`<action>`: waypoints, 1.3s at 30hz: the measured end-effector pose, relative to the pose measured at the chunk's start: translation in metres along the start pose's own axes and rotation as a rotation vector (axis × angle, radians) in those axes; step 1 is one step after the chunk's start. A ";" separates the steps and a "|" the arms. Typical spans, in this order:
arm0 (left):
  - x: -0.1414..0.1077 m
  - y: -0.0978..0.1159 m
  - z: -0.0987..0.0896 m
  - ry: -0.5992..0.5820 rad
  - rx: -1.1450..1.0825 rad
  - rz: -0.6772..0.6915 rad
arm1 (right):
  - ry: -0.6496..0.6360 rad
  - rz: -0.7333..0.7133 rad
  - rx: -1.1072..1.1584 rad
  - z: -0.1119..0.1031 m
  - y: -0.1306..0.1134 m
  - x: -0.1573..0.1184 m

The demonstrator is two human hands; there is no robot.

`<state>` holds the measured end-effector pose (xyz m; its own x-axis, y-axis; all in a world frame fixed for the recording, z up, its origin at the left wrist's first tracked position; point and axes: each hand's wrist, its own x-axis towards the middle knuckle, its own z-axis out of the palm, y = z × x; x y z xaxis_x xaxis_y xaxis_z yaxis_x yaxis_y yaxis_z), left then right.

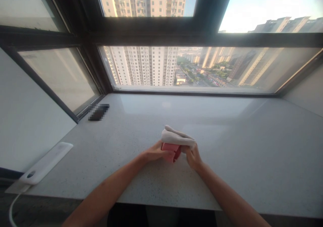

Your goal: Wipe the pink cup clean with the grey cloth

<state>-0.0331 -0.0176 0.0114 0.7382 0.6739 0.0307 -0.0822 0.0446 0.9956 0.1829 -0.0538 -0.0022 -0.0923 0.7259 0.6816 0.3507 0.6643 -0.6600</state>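
Above the pale speckled windowsill, near its middle, both hands come together around a small red object. My left hand is wrapped round the left side of this red box-like piece; its exact kind does not show. A folded light grey cloth lies over the top of it. My right hand grips the cloth's right end, with its fingers partly behind the red piece. Some fingertips of both hands are hidden by the cloth and the red piece.
At the left edge lies a long white device with a white cable. A dark pixelated item rests by the left window corner. Dark window frames border the sill at the back, and tall buildings stand outside.
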 end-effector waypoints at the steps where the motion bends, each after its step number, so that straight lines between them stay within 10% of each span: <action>1: -0.001 0.002 0.000 -0.004 0.006 -0.020 | -0.039 -0.036 0.009 -0.001 -0.002 0.001; 8: -0.001 0.012 0.004 -0.031 0.145 -0.010 | -0.016 -0.256 -0.161 -0.006 -0.009 0.005; 14: 0.004 0.015 0.038 0.595 0.541 0.108 | -0.020 -0.454 -0.275 -0.003 -0.025 0.006; 19: 0.009 0.009 0.067 0.784 0.599 0.111 | -0.081 -0.465 -0.240 -0.002 -0.032 0.008; 25: 0.015 0.000 0.060 0.712 0.601 0.056 | -0.114 -0.499 -0.219 -0.003 -0.028 0.006; 32: 0.005 0.008 0.004 0.096 0.280 -0.021 | 0.244 0.171 -0.115 0.014 -0.018 0.002; 37: 0.007 0.008 0.004 0.323 0.348 -0.045 | -0.003 -0.322 -0.110 0.011 -0.029 0.003; 39: 0.009 0.006 0.006 0.388 0.370 -0.053 | 0.024 -0.213 -0.069 0.011 -0.027 0.004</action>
<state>-0.0231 -0.0156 0.0180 0.4279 0.9037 0.0148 0.2412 -0.1300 0.9617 0.1630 -0.0667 0.0145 -0.1491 0.5657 0.8110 0.3890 0.7876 -0.4779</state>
